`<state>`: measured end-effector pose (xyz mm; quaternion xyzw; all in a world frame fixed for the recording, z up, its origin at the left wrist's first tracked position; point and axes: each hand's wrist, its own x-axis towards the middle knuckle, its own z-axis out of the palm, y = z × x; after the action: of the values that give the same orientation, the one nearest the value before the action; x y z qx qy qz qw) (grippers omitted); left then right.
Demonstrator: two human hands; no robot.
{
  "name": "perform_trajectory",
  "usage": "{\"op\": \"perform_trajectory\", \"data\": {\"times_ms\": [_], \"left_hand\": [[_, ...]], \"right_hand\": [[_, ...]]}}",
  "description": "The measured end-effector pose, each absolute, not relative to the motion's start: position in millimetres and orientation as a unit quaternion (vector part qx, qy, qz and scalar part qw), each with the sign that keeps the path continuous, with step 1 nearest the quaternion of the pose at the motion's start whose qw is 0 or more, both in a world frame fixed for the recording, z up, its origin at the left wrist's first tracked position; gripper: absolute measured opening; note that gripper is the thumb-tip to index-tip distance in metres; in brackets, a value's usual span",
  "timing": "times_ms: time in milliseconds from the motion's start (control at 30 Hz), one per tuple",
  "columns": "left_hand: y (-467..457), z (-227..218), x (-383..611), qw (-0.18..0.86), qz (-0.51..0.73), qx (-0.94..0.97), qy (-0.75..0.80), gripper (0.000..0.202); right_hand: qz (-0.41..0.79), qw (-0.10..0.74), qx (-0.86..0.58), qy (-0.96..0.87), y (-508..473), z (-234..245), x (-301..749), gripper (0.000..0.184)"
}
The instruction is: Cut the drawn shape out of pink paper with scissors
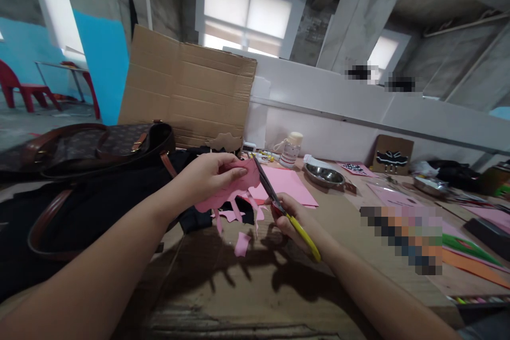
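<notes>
My left hand pinches a pink paper cutout between thumb and fingers, above the table. Thin strips hang from the cutout's lower edge. My right hand grips a pair of scissors with yellow handles, and the dark blades point up and left to the paper's right edge. Whether the blades are closed on the paper I cannot tell. Below the hands, a loose pink scrap lies on the cardboard-covered table. Behind the scissors lie pink sheets.
Dark bags with brown handles fill the left side. A cardboard panel stands behind them. Toward the back are a bottle and a metal bowl. Green and orange sheets lie at right.
</notes>
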<state>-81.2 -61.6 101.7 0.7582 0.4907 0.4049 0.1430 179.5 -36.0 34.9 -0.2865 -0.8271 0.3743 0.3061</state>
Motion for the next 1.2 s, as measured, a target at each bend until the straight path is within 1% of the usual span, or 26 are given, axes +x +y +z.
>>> {"op": "perform_trajectory", "data": {"times_ms": [200, 467, 733, 967, 1200], "left_hand": [[-62.5, 102.9, -81.1, 0.138, 0.403, 0.756, 0.497, 0.036], [-62.1, 102.8, -82.2, 0.131, 0.406, 0.757, 0.495, 0.036], [-62.8, 104.2, -81.5, 0.133, 0.402, 0.759, 0.495, 0.035], [-62.6, 103.4, -82.9, 0.144, 0.399, 0.757, 0.497, 0.035], [-63.2, 105.5, -84.8, 0.128, 0.387, 0.761, 0.505, 0.035]], "right_hand": [[0.371, 0.315, -0.287, -0.825, -37.2, 36.2, 178.3, 0.033], [0.371, 0.304, -0.285, -0.83, -35.2, 34.3, 180.1, 0.04], [0.36, 0.306, -0.298, -0.83, -37.2, 36.7, 179.4, 0.031], [0.362, 0.307, -0.296, -0.828, -34.9, 34.8, 180.5, 0.038], [0.371, 0.311, -0.298, -0.823, -35.5, 34.5, 179.3, 0.031]]}}
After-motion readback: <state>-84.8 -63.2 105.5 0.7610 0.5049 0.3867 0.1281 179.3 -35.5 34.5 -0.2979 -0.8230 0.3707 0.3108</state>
